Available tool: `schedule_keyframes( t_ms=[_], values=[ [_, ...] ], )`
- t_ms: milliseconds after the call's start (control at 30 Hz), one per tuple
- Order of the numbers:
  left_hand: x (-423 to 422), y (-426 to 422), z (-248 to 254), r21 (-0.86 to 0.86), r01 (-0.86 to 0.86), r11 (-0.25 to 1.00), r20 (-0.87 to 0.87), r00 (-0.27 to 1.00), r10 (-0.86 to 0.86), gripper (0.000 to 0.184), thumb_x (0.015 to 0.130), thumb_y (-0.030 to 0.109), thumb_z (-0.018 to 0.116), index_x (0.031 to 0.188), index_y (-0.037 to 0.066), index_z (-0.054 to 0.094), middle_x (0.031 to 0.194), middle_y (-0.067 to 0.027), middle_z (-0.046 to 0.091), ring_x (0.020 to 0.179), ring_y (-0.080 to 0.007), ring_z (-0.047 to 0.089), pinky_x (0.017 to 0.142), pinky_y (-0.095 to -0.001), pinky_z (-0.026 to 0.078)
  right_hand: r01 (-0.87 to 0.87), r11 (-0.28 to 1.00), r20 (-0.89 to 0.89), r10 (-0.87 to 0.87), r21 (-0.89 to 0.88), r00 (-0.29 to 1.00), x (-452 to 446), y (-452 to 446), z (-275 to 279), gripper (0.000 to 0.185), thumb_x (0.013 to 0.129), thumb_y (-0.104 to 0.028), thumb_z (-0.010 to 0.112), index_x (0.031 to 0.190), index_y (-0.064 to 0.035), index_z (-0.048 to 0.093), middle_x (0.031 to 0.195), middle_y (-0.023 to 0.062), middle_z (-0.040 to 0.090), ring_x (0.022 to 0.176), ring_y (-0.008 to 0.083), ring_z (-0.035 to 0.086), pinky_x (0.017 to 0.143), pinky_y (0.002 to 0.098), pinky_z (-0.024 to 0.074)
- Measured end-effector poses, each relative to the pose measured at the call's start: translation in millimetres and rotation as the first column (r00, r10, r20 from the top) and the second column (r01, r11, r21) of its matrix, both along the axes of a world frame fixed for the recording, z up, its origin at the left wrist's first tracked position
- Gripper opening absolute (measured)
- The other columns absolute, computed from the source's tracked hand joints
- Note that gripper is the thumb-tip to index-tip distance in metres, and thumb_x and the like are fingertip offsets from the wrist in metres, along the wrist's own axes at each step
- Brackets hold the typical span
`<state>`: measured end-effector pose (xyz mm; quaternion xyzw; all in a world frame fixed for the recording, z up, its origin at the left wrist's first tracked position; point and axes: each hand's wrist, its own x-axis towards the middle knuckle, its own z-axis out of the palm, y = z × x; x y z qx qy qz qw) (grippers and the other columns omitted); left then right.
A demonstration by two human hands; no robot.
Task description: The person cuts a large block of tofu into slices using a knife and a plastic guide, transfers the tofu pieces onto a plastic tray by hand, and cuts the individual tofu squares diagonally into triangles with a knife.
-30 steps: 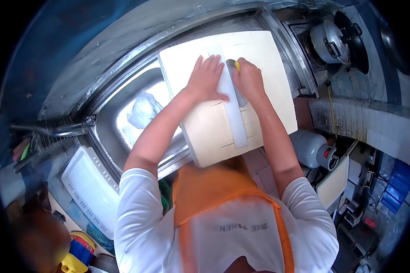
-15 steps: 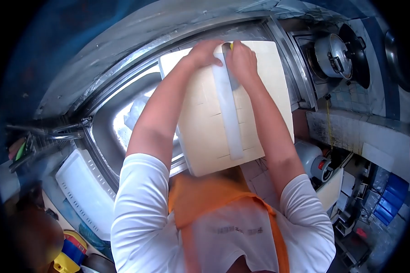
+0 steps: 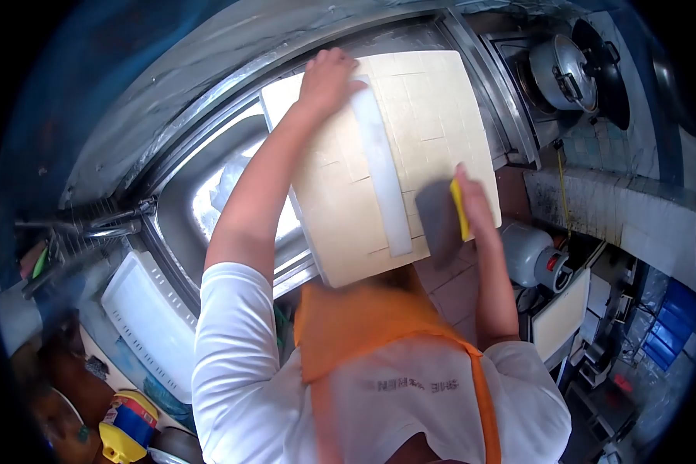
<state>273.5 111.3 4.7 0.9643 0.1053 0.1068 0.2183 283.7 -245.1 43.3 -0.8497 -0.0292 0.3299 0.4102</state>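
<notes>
A large cream slab (image 3: 433, 108) with thin straight cut lines lies in front of me, partly over the sink's right side. On it rests a long white strip (image 3: 383, 170), running from the far side to the near edge. My left hand (image 3: 329, 81) is at the strip's far end, thumb on it and fingers curled at the slab's far edge. Fingers wrapped round its yellow grip, my right hand (image 3: 475, 203) holds a wide grey-bladed scraper (image 3: 439, 220) over the slab's near right corner. The blade is blurred.
A steel sink (image 3: 179, 205) is to the left, with a white slotted tray (image 3: 151, 317) below it. A lidded pot (image 3: 561, 73) stands on the stove at the right. Nearer are a gas cylinder (image 3: 527, 251) and a yellow container (image 3: 124, 429).
My right hand has drawn the scraper from the strip's far end toward me and to the right, off the strip. My left hand has shifted slightly left and away from me.
</notes>
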Motion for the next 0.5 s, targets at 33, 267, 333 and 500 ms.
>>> schedule_keyframes(
  t_ms=[33, 267, 333, 500],
  values=[
    [-3.9, -1.2, -0.2, 0.005, -0.023, 1.000, 0.036, 0.999, 0.023, 0.041, 0.080, 0.027, 0.074, 0.116, 0.009, 0.066, 0.120, -0.0093, 0.057, 0.114, -0.0293, 0.051, 0.101, -0.0406, 0.040, -0.087, 0.990, -0.002, 0.087, -0.109, 0.996, -21.2, -3.6, -8.6, 0.062, 0.098, -0.055, 0.046, 0.081, 0.0013, 0.066, 0.073, 0.0033, 0.063, 0.074, 0.0166, 0.060, 0.073, 0.0356, 0.0476],
    [-13.4, -5.3, -21.1, -0.133, -0.062, 0.989, 0.169, 0.982, 0.084, 0.019, 0.085, 0.007, 0.061, 0.101, 0.004, 0.070, 0.097, -0.0139, 0.063, 0.096, -0.0314, 0.060, 0.086, -0.0390, 0.049, -0.586, 0.589, 0.095, 0.746, -0.557, 0.659, -94.0, 33.8, 12.8, 0.065, 0.086, -0.060, 0.053, 0.075, 0.0021, 0.069, 0.076, 0.0223, 0.066, 0.078, 0.0384, 0.066, 0.073, 0.0442, 0.0512],
    [-9.9, -5.7, -18.0, -0.157, -0.081, 0.984, 0.114, 0.988, 0.100, 0.018, 0.086, 0.008, 0.060, 0.101, 0.003, 0.070, 0.098, -0.0147, 0.063, 0.095, -0.0319, 0.061, 0.086, -0.0392, 0.049, -0.579, 0.584, 0.116, 0.754, -0.569, 0.646, -94.1, 31.0, 14.4, 0.064, 0.085, -0.060, 0.054, 0.075, 0.0012, 0.069, 0.076, 0.0205, 0.067, 0.077, 0.0367, 0.067, 0.073, 0.0432, 0.0517],
    [13.8, -12.6, -5.8, -0.191, 0.006, 0.982, 0.157, 0.987, 0.024, 0.018, 0.087, 0.007, 0.059, 0.100, 0.002, 0.070, 0.101, -0.0162, 0.064, 0.096, -0.0335, 0.062, 0.087, -0.0393, 0.049, -0.510, 0.565, 0.132, 0.744, -0.649, 0.655, -80.5, 13.6, 22.7, 0.062, 0.085, -0.061, 0.055, 0.075, -0.0012, 0.070, 0.078, 0.0183, 0.069, 0.078, 0.0333, 0.068, 0.074, 0.0409, 0.0526]
  ],
)
